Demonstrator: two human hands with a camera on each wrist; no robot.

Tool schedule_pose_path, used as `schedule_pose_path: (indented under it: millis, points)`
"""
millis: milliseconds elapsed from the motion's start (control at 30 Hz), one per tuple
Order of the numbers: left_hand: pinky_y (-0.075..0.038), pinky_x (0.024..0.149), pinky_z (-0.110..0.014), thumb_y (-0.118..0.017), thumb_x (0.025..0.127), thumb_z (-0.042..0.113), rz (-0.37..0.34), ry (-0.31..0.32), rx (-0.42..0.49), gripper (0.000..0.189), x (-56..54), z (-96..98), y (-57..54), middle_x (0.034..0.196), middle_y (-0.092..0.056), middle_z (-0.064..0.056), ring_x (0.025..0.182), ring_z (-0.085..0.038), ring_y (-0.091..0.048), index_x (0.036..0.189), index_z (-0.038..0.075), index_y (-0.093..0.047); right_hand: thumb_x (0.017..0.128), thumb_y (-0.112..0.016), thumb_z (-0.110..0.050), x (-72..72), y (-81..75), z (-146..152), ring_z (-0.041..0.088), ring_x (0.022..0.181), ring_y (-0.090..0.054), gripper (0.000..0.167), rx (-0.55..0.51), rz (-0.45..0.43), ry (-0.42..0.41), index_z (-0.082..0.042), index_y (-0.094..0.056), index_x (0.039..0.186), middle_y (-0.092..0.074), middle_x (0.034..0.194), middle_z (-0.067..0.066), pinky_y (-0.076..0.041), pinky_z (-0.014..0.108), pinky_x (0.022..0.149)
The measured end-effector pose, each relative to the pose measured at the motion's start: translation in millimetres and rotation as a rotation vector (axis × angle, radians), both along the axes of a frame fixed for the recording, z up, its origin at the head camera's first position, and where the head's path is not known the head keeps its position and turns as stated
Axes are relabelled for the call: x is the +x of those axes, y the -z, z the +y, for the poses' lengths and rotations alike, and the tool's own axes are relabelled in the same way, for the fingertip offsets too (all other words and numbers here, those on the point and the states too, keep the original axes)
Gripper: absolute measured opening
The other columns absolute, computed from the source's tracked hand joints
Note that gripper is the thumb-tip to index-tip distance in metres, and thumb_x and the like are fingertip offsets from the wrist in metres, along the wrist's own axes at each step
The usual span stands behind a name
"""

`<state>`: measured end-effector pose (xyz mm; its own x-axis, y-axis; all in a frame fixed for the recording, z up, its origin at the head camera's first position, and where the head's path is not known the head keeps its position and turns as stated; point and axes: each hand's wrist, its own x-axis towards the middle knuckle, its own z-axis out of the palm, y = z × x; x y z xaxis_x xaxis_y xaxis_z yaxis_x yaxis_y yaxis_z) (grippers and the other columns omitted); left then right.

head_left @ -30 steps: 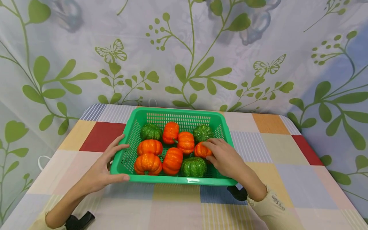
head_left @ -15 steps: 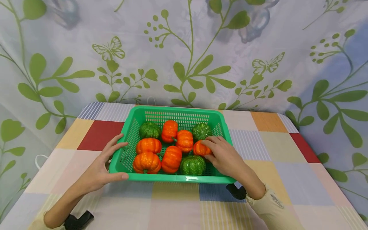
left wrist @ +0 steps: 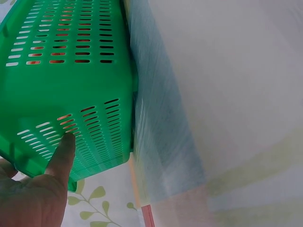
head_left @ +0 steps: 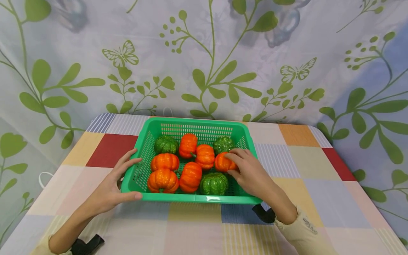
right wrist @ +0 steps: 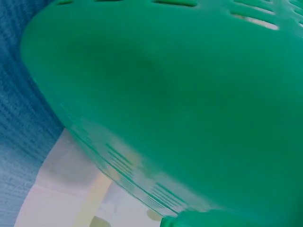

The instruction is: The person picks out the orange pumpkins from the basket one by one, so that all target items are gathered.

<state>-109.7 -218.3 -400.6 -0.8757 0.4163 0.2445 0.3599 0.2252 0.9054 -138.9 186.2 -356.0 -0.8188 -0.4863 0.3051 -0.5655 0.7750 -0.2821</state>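
A green plastic basket holds several small ribbed pumpkins, orange and green. My left hand rests spread at the basket's left end, fingertips over the side rim and thumb along the front rim. In the left wrist view, one straight finger touches the slotted outer wall. Reaching in over the right side, my right hand pinches an orange pumpkin between fingers and thumb. That pumpkin sits between a green pumpkin behind and another green pumpkin in front. The right wrist view shows the basket wall, the hand hidden.
Orange pumpkins fill the left and middle of the basket, with a green pumpkin at the back left. The basket stands on a patchwork tablecloth. A leaf-patterned curtain hangs right behind the table.
My right hand and the orange pumpkin it pinches have shifted slightly to the right and up in the head view. The left hand and basket stay put; the head view has tilted slightly.
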Motion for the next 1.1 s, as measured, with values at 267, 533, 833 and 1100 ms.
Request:
schedule_pose_path:
  millis: [267, 533, 833, 1100]
  points:
    - [-0.057, 0.079, -0.032, -0.075, 0.078, -0.005, -0.006, 0.0, 0.007, 0.08, -0.3, 0.6, 0.4, 0.163, -0.006, -0.001, 0.124, -0.019, -0.044, 0.148, 0.001, -0.036, 0.077, -0.083, -0.004, 3.0, -2.5, 3, 0.03, 0.103, -0.058, 0.047, -0.083, 0.029, 0.011, -0.003, -0.065, 0.121, -0.057, 0.118, 0.013, -0.052, 0.045, 0.081]
    - [-0.056, 0.079, -0.031, -0.075, 0.078, -0.006, -0.007, 0.002, 0.013, 0.08, 0.3, 0.6, -0.1, 0.163, -0.006, -0.002, 0.125, -0.017, -0.044, 0.148, 0.0, -0.036, 0.077, -0.085, -0.009, 6.4, -7.1, 9, 0.03, 0.092, -0.054, 0.054, -0.099, 0.084, 0.009, -0.006, -0.065, 0.127, -0.054, 0.112, 0.016, -0.048, 0.043, 0.073]
    - [-0.057, 0.078, -0.032, -0.074, 0.079, -0.005, -0.011, -0.001, 0.004, 0.08, -0.1, -0.5, -1.0, 0.163, -0.006, -0.001, 0.123, -0.017, -0.046, 0.149, 0.0, -0.036, 0.083, -0.077, -0.01, 11.4, -10.4, 14, 0.026, 0.081, -0.052, 0.054, -0.15, 0.057, 0.064, -0.008, -0.06, 0.135, -0.05, 0.112, 0.019, -0.042, 0.037, 0.065]
    - [-0.056, 0.079, -0.031, -0.074, 0.079, -0.005, -0.018, 0.001, 0.0, 0.081, 0.1, -0.4, -0.5, 0.164, -0.005, -0.002, 0.122, -0.016, -0.047, 0.149, 0.001, -0.035, 0.082, -0.075, -0.01, 13.1, -10.8, 16, 0.026, 0.086, -0.058, 0.05, -0.227, 0.068, 0.084, -0.007, -0.061, 0.13, -0.051, 0.112, 0.015, -0.051, 0.041, 0.068]
